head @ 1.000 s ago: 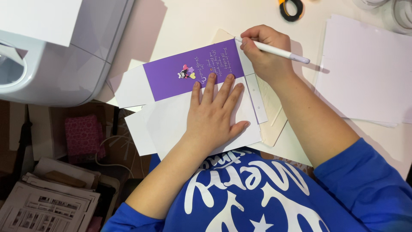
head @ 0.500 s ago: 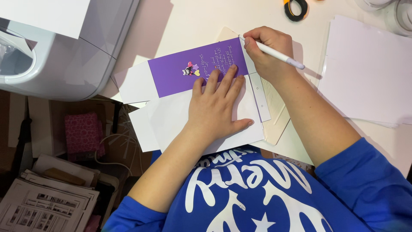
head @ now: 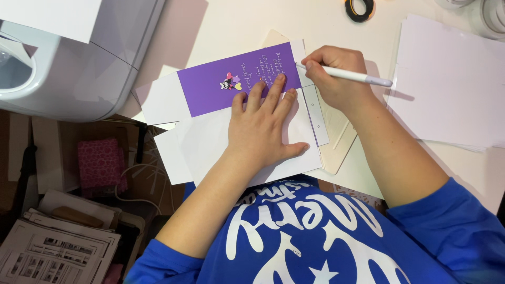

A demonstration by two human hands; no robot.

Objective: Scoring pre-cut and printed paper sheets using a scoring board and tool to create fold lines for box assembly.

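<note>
**Pen tip at the purple card's right edge**

The left hand [head: 263,126] lies flat, fingers spread, pressing the purple card [head: 231,81] and white sheets [head: 210,139] onto the table [head: 231,26]. The right hand [head: 334,79] grips 1 white pen [head: 347,75], its tip touching the card's right end beside a clear ruler [head: 315,113].

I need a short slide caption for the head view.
Left hand flattens purple printed card; right hand holds white pen-shaped tool.

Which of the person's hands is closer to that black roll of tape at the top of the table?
Right. The right hand, gripping a white pen, lies just below the black tape roll. The left hand rests flat on the purple printed card, farther down and left.
</note>
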